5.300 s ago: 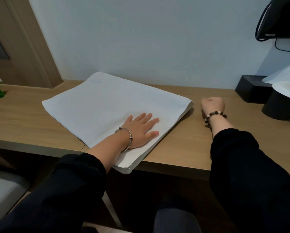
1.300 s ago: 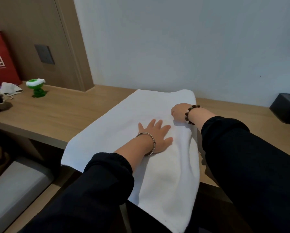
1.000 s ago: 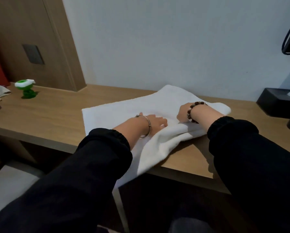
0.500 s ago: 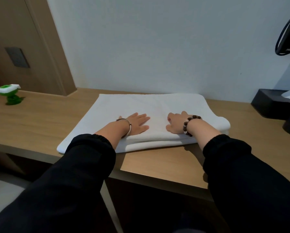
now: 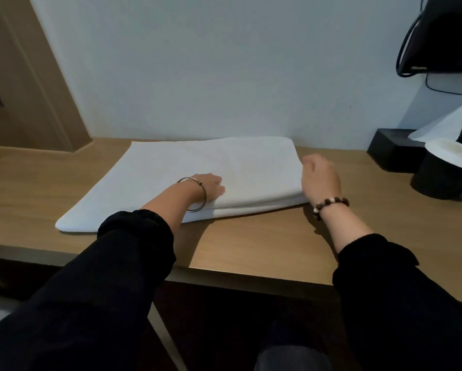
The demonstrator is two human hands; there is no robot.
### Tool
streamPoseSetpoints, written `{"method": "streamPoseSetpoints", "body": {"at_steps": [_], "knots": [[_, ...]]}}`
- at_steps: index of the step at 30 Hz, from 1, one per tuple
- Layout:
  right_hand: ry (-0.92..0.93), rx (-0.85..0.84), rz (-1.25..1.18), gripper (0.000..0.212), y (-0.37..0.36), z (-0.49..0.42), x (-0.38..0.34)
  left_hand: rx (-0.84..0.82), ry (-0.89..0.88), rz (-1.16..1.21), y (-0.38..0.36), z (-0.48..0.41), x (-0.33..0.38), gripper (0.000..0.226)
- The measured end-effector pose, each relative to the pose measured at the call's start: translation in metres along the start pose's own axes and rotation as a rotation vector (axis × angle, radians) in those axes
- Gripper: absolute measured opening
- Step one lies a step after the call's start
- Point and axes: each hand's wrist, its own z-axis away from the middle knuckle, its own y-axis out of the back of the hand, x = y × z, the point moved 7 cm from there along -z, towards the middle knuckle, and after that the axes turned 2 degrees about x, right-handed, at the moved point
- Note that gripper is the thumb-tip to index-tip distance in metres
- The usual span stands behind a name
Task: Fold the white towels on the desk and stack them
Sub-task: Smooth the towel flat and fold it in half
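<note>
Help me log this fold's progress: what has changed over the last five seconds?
The white towel has been folded again: a broad sheet lying askew then, it is now a narrower, thicker rectangle along the wall. The right hand, then a fist on the desk clear of the towel, has moved to the towel's right end. The left hand stays on the towel; the black box stays at the right.

Wooden desk (image 5: 251,245): folded white towel (image 5: 211,164), black box (image 5: 387,149), round black container (image 5: 438,178).
</note>
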Motion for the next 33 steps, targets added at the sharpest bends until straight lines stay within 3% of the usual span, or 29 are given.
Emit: {"method": "streamPoseSetpoints", "body": {"at_steps": [3, 6, 9, 12, 15, 22, 26, 31, 33], "knots": [[-0.362, -0.122, -0.262, 0.034, 0.000, -0.002, 0.048, 0.001, -0.003, 0.019, 0.000, 0.005, 0.001, 0.043], [-0.483, -0.237, -0.462, 0.039, -0.003, 0.001, 0.063, -0.004, -0.003, 0.041, 0.000, 0.005, 0.000, 0.046], [-0.414, -0.430, -0.428, 0.049, -0.008, 0.004, 0.057, 0.017, 0.004, 0.048, -0.001, 0.005, 0.000, 0.046], [-0.400, -0.480, -0.457, 0.065, -0.004, 0.003, 0.058, 0.018, 0.008, 0.051, -0.004, 0.004, -0.001, 0.045], [-0.408, -0.498, -0.557, 0.057, -0.001, 0.003, 0.057, 0.026, 0.006, 0.059, -0.004, 0.001, -0.003, 0.043], [-0.315, -0.600, -0.469, 0.024, -0.005, 0.007, 0.058, 0.010, 0.013, 0.096, -0.005, 0.002, -0.005, 0.046], [-0.320, -0.715, -0.602, 0.020, -0.002, 0.013, 0.048, -0.009, 0.021, 0.130, -0.001, 0.003, -0.005, 0.047], [-0.277, -0.818, -0.649, 0.034, 0.013, 0.021, 0.043, -0.032, 0.039, 0.189, 0.000, 0.005, -0.005, 0.043], [-0.285, -0.917, -0.750, 0.027, 0.013, 0.029, 0.037, -0.040, 0.048, 0.193, 0.000, 0.006, -0.005, 0.035]]}}
